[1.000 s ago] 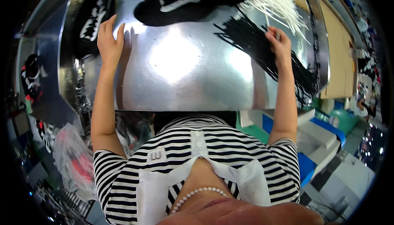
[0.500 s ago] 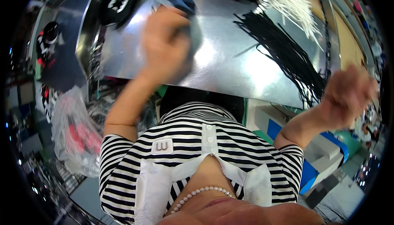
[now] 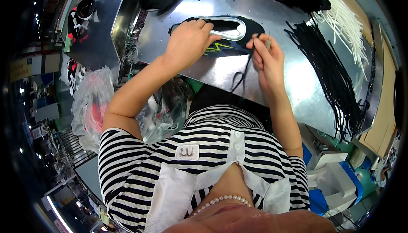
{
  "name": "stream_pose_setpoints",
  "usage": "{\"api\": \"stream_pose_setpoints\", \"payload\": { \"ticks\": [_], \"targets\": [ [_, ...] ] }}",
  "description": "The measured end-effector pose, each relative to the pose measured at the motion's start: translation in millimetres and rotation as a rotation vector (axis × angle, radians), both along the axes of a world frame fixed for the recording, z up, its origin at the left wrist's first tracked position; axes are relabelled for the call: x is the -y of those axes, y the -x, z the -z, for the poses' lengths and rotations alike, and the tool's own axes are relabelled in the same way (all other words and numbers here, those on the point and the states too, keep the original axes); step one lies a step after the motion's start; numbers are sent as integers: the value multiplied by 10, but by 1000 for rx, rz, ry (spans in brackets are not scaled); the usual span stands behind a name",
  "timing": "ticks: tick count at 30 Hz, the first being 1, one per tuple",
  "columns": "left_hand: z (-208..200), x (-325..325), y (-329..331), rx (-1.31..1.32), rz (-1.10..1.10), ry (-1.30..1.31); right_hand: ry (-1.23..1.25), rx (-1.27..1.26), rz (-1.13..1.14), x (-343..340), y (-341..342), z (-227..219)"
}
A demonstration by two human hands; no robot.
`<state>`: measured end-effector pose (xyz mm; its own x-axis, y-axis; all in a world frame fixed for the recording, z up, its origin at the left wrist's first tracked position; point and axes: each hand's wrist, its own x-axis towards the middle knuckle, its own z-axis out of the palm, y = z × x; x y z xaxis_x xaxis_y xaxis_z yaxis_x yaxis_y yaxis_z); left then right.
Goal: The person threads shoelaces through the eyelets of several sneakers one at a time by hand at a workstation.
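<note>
Now pinching thin black lace (image 3: 247, 64) in fingers of right hand (image 3: 269, 59).
Gripping black, silver-rimmed shoe upper (image 3: 236, 46) in fingers of left hand (image 3: 188, 42).

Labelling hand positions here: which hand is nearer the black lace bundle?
Right: the right hand sits left of the black lace bundle; the left hand is farther left, on the shoe.

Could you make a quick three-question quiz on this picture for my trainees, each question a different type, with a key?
1. Short answer: Which hand holds the single dangling black lace?

2. Fill in: The left hand grips a dark shoe part whose printed zigzag is ____.

3. True or false: The bundle of black laces lies to the right of both hands.

Key:
1. The right hand.
2. Yellow-green.
3. True.
</note>
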<state>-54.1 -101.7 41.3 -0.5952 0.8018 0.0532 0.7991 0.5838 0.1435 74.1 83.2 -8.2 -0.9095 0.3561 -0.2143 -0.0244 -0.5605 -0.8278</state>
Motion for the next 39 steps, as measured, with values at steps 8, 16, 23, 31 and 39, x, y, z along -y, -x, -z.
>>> {"api": "stream_pose_setpoints", "payload": {
  "ticks": [8, 16, 23, 31, 39],
  "targets": [
    [315, -166, 437, 1721, -449, -220, -196, 102, 12, 84, 602, 394],
    [485, -354, 36, 1850, -365, -864, -209, -20, 26, -10, 305, 47],
    [369, -436, -302, 1476, -216, -923, -428, -74, 55, -11, 34, -130],
    [425, -386, -569, 1189, -259, -933, -654, 69, -24, 43, -178, -192],
    [428, -365, -662, 1161, -263, -906, -553, 55, -93, -3, -383, -263]
  ]
}}
